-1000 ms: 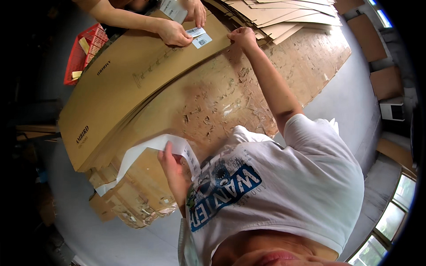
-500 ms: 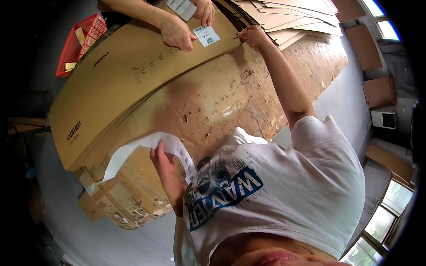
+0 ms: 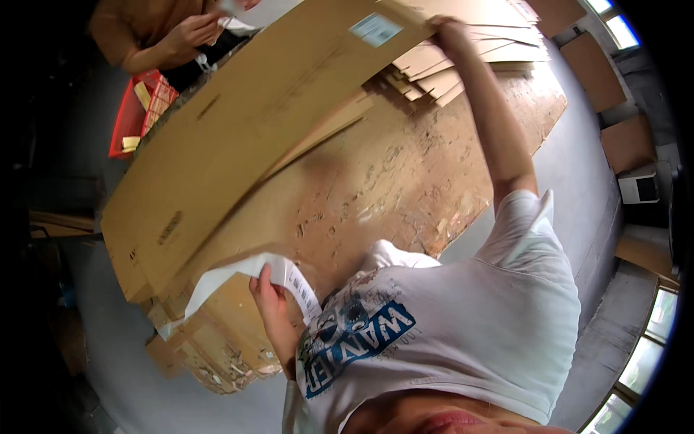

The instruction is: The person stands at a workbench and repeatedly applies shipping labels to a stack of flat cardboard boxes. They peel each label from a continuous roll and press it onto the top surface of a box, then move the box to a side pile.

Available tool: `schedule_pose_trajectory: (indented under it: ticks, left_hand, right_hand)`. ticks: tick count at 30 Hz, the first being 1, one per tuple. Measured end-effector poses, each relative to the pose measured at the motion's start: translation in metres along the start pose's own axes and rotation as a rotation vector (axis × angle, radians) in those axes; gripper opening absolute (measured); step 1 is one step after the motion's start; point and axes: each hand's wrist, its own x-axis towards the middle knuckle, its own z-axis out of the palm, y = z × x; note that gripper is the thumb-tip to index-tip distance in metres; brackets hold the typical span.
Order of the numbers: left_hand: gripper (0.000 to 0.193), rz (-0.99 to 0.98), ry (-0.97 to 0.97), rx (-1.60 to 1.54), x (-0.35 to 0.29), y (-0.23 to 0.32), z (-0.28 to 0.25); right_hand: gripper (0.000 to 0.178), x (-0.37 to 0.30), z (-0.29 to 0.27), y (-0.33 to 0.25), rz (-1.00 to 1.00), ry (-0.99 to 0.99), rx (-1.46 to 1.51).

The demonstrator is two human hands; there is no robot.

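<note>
A curling white strip of labels (image 3: pixel 230 275) is held between the fingers of my left hand (image 3: pixel 270 298), near the table's front edge. My right hand (image 3: pixel 451 37) reaches far out and grips the right end of a long flat cardboard carton (image 3: pixel 267 101). That end, with a white label (image 3: pixel 375 30) on it, looks raised; the carton is slightly blurred. Beneath it, the edges of other flat cartons (image 3: pixel 325 129) show. The fingertips of my right hand are partly hidden at the carton's edge.
Worn brown cardboard covers the table (image 3: pixel 347 188). Several flat cardboard sheets (image 3: pixel 499 36) lie stacked at the far right. Across the table stands a co-worker (image 3: pixel 144 36), hands holding something small, beside a red basket (image 3: pixel 134 119). Boards (image 3: pixel 593 69) lean along the right wall.
My right hand has moved farther out and right, taking the carton's labelled end with it. The co-worker's hands have left the carton for the upper left. My left hand still holds the strip.
</note>
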Motion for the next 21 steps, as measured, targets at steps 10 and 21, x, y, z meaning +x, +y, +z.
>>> schedule_pose_trajectory:
  ticks: [10,21]
  left_hand:
    - [0.02,-0.105,0.121,-0.016,-0.006,-0.029,0.035]
    - [0.031,0.011,-0.113,-0.057,-0.065,0.063,0.077]
  right_hand:
    - [0.047,-0.111,-0.081,0.023,0.051,0.065,0.474]
    - [0.064,0.081,-0.144,0.048,0.342,0.256,-1.066]
